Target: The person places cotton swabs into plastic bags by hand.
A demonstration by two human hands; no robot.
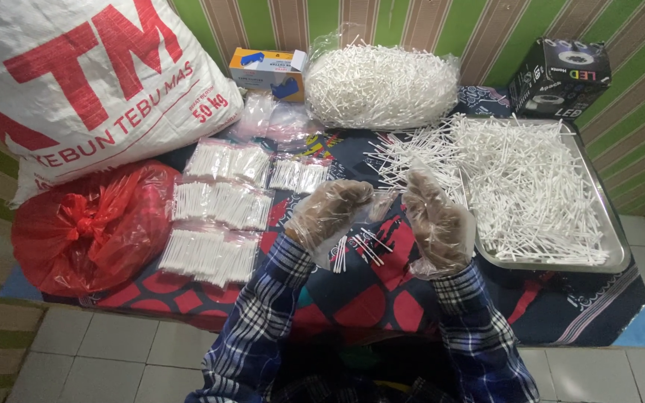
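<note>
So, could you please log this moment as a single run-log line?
left hand: gloved, on small clear bag | right hand: gloved, on same bag | loose cotton swabs below | steel tray right | filled packets left

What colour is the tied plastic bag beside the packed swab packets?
Red, translucent plastic bag, seen best in the head view.
</note>
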